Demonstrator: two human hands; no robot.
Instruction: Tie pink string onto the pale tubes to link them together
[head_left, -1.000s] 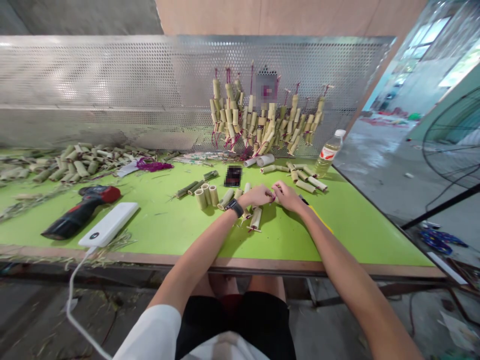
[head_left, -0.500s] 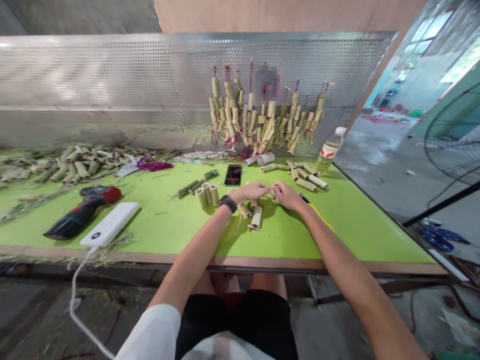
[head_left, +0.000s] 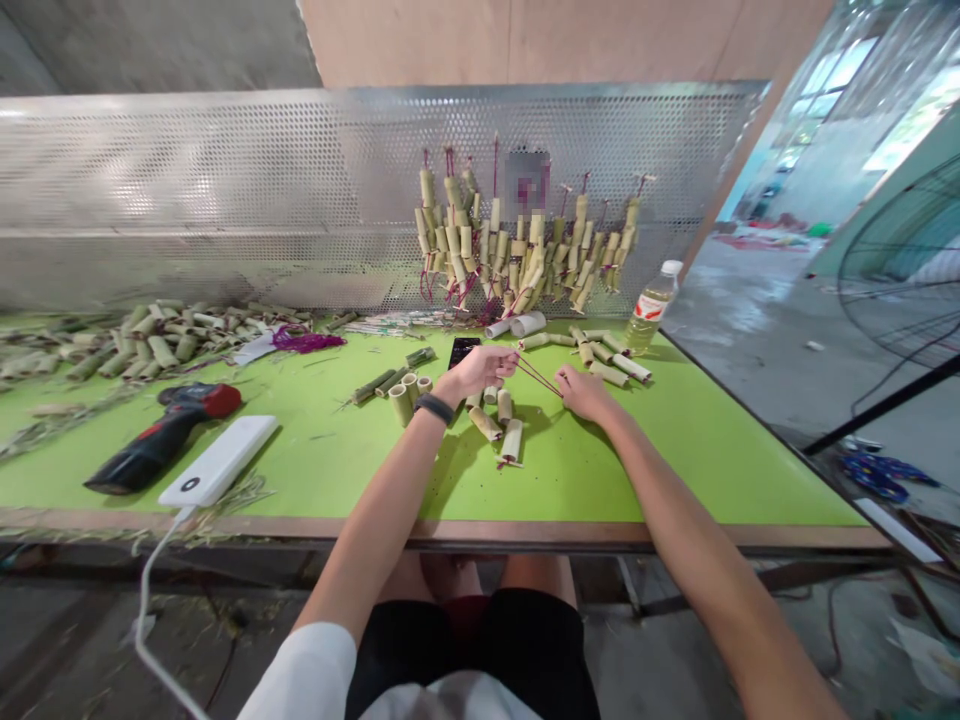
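A dark red string [head_left: 538,373] runs taut between my two hands above the green table. My left hand [head_left: 484,368], with a black band at the wrist, is closed on its left end. The fingers of my right hand [head_left: 585,393] are pinched on the other end. Below my left hand lie several short bamboo tubes, among them a light one [head_left: 512,440] with a small stick at its lower end. A phone [head_left: 463,350] is partly hidden behind my left hand. Upright bamboo tubes [head_left: 400,405] stand to the left of my wrist.
Strung bamboo pieces [head_left: 525,250] hang on the perforated metal panel [head_left: 285,160]. A bottle [head_left: 651,308] stands at the back right. On the left are a drill [head_left: 165,435], a white power bank [head_left: 219,462], purple string [head_left: 307,339] and a pile of bamboo tubes [head_left: 161,350].
My hands were close together and have moved apart, with the string now stretched between them. My left hand has shifted left and up. The view has tilted slightly.
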